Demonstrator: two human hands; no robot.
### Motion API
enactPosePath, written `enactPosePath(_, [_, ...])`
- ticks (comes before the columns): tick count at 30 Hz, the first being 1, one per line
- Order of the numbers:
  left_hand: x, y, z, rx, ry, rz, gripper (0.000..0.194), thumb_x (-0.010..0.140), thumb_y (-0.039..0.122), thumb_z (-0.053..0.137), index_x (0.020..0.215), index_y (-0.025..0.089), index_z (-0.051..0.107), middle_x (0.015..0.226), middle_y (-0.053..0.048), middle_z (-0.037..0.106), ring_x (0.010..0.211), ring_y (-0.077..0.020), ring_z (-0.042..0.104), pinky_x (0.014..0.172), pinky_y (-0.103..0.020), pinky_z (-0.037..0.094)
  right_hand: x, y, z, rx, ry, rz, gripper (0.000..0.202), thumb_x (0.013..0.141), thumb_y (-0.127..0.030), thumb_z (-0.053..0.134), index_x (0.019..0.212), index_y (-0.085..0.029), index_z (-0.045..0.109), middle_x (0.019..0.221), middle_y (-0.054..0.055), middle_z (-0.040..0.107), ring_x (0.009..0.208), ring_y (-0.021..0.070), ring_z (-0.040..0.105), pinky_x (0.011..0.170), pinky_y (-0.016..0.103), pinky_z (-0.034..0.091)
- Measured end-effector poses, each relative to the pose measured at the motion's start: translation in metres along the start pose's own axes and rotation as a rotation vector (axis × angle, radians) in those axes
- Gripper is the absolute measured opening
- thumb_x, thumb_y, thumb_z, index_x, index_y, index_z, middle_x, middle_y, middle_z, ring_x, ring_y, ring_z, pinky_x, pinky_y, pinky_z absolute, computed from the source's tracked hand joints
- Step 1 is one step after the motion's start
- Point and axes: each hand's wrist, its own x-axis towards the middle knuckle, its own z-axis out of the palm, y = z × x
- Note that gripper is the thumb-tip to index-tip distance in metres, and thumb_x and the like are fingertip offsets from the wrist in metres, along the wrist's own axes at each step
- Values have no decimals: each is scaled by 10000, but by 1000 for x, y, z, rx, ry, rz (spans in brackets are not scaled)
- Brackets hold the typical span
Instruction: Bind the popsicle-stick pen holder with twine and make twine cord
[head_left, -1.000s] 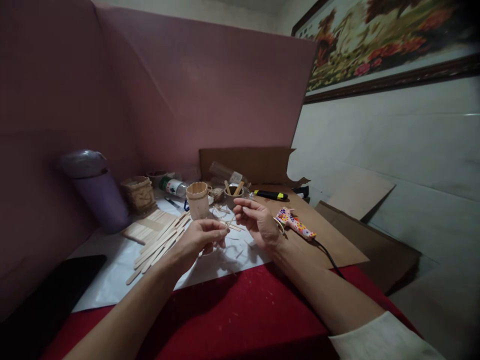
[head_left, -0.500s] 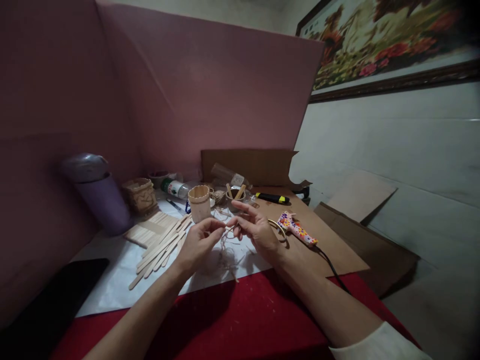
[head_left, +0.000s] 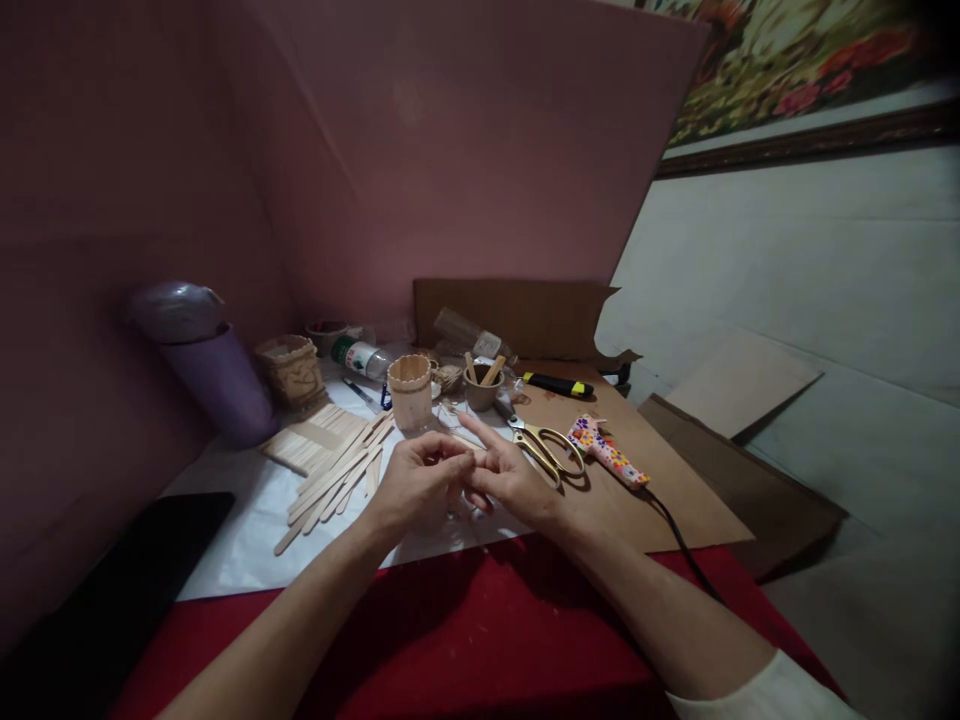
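My left hand (head_left: 420, 478) and my right hand (head_left: 514, 478) meet over the front of the white sheet (head_left: 225, 550). The thumb and fingers of the left are pinched together, against the fingertips of the right. My right index finger points up and away while its other fingers curl in. What lies between the fingertips is too small to make out. Just behind my hands stands a wooden cup (head_left: 410, 395) with a scalloped rim. Gold-handled scissors (head_left: 551, 452) lie right of my right hand. Craft sticks (head_left: 337, 480) are fanned out to the left.
A floral glue gun (head_left: 609, 455) and a yellow-black cutter (head_left: 559, 386) rest on cardboard (head_left: 675, 510) at the right. Further back are a small bowl (head_left: 482, 395) with sticks and a plastic bottle (head_left: 360, 357). A purple tumbler (head_left: 217, 385) stands left, behind a black object (head_left: 142, 570).
My hands have come closer together, with the right fingers more curled. The view has shifted, and more of the scissors now shows beside my right hand.
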Motion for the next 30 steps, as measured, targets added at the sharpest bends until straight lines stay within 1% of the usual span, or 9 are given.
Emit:
enactPosePath(3, [-1, 2, -2, -10, -13, 5, 237, 678, 357, 710, 687, 138, 621, 480, 15, 566, 466, -166, 589, 525, -303, 472, 2, 1, -1, 51, 7, 5, 733, 757, -299, 678, 1376, -182, 303, 596, -51, 612, 426, 68, 503, 412, 172, 369])
enactPosePath(5, [-1, 1, -4, 12, 22, 55, 200, 710, 334, 687, 712, 140, 638, 527, 9, 580, 521, -151, 589, 580, -293, 471, 3, 1, -2, 57, 19, -5, 532, 754, -349, 682, 1213, -157, 494, 653, -13, 635, 434, 62, 502, 403, 171, 366])
enactPosePath(7, [0, 0, -7, 61, 97, 132, 156, 711, 298, 691, 722, 146, 659, 637, -6, 608, 620, -138, 583, 642, -269, 457, 4, 0, -2, 44, 26, -6, 363, 759, -390, 671, 1012, -136, 611, 679, 8, 637, 444, 52, 489, 404, 169, 365])
enactPosePath(10, [2, -3, -10, 168, 198, 239, 111, 691, 261, 711, 701, 154, 684, 789, -19, 593, 759, -134, 549, 710, -239, 428, 5, -2, -1, -11, 58, -8, 290, 770, -412, 655, 753, -122, 654, 629, 0, 602, 456, 41, 469, 421, 161, 365])
enactPosePath(12, [3, -3, -10, 180, 196, 250, 114, 696, 265, 707, 698, 154, 685, 805, -21, 583, 777, -138, 536, 719, -240, 421, 4, -3, 0, -45, 61, -10, 310, 769, -415, 656, 672, -120, 641, 604, -8, 584, 465, 41, 471, 434, 160, 368])
enactPosePath(17, [2, -1, -8, 114, 135, 150, 181, 762, 336, 646, 747, 156, 651, 670, 5, 589, 639, -115, 498, 637, -233, 403, 2, -11, 0, -35, 51, -25, 283, 768, -408, 661, 734, -127, 653, 657, 6, 623, 490, 54, 512, 461, 176, 395])
enactPosePath(20, [0, 2, -6, 126, 120, 141, 205, 797, 356, 603, 787, 156, 648, 729, -9, 622, 707, -130, 532, 694, -238, 413, 2, -16, -2, 35, 103, -68, 256, 769, -389, 666, 773, -134, 659, 675, 10, 636, 479, 57, 522, 453, 183, 394])
enactPosePath(25, [-1, 2, -3, 56, -39, 85, 255, 828, 377, 563, 845, 140, 656, 804, -61, 658, 782, -165, 584, 781, -294, 437, 3, -20, -8, 157, 166, -135, 224, 769, -359, 674, 810, -140, 661, 696, 15, 647, 496, 67, 543, 445, 186, 401])
enactPosePath(30, [1, -4, -7, 39, -114, -82, 228, 739, 363, 672, 780, 141, 642, 649, -41, 648, 554, -123, 540, 563, -253, 428, 5, -22, -14, 192, 209, -112, 231, 759, -366, 683, 810, -143, 658, 686, 8, 643, 474, 57, 527, 423, 177, 375])
